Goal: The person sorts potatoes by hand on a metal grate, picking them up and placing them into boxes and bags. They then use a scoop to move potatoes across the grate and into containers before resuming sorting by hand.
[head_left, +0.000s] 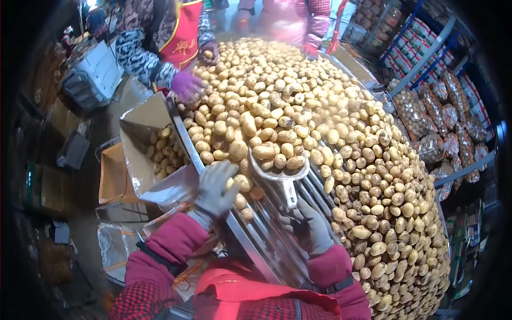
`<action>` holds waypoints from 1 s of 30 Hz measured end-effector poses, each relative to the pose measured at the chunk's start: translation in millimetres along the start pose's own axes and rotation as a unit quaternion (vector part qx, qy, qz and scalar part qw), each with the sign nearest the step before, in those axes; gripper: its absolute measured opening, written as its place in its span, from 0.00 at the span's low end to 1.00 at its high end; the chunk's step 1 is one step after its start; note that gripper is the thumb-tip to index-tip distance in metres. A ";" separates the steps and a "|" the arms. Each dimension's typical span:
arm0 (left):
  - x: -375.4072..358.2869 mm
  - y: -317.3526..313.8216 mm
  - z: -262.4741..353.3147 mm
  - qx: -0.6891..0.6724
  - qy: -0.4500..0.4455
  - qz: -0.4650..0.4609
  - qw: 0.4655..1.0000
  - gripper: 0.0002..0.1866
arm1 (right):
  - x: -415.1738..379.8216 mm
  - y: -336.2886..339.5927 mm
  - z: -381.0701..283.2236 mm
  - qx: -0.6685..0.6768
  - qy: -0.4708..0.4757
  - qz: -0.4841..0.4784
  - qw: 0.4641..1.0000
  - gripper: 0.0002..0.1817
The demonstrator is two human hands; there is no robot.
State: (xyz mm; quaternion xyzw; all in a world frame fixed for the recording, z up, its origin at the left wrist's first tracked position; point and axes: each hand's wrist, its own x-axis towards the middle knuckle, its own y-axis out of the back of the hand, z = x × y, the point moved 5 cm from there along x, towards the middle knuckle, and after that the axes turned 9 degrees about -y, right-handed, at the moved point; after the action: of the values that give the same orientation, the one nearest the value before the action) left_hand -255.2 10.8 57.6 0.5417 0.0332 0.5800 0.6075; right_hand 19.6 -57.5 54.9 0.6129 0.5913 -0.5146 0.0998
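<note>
Many potatoes [362, 176] lie heaped on a metal table with slatted bars [266, 234]. A white scoop [288, 193] rests on the bars with several potatoes in its bowl, its handle toward me. My left hand [215, 188], in a grey glove, is over the table's left edge; its fingers are stretched out beside a few potatoes, touching or nearly touching one. My right hand [311, 226], also gloved in grey, is low over the bars just by the end of the scoop's handle. Its fingers are partly bent and blurred, so whether they grip the handle is unclear.
Left of the table stands an open cardboard box [146, 114] with potatoes inside, beside an orange crate [114, 173]. Across the heap, a co-worker's purple-gloved hand [188, 86] touches potatoes; another person in pink stands behind. Filled net bags [450, 114] are stacked at right.
</note>
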 end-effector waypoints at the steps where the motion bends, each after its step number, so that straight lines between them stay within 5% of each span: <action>1: 9.8 -4.8 -17.9 0.017 0.008 -0.027 0.999 0.28 | 4.3 -2.6 -6.4 0.007 0.007 -0.002 1.000 0.21; 7: 38.8 -40.6 -93.6 0.114 0.066 -0.085 0.988 0.27 | 68.1 -21.7 6.2 -0.054 -0.081 -0.066 0.993 0.15; 15: 36.3 -43.0 -94.1 0.091 0.069 -0.075 0.991 0.27 | 94.0 -30.0 30.9 -0.044 0.003 -0.067 0.997 0.10; 21: 40.2 -40.4 -95.3 0.079 0.081 -0.090 0.989 0.28 | 117.4 -27.0 -10.6 0.024 0.048 -0.085 0.995 0.11; 30: 39.1 -37.4 -92.4 0.073 0.069 -0.065 0.993 0.27 | 102.9 -22.9 -115.3 -0.057 0.118 -0.014 0.991 0.09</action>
State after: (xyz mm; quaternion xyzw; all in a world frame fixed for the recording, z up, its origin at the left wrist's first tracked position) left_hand -279.3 106.7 16.6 0.5400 0.1529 0.5716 0.5987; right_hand 36.3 97.2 40.9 0.6542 0.6362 -0.4049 0.0569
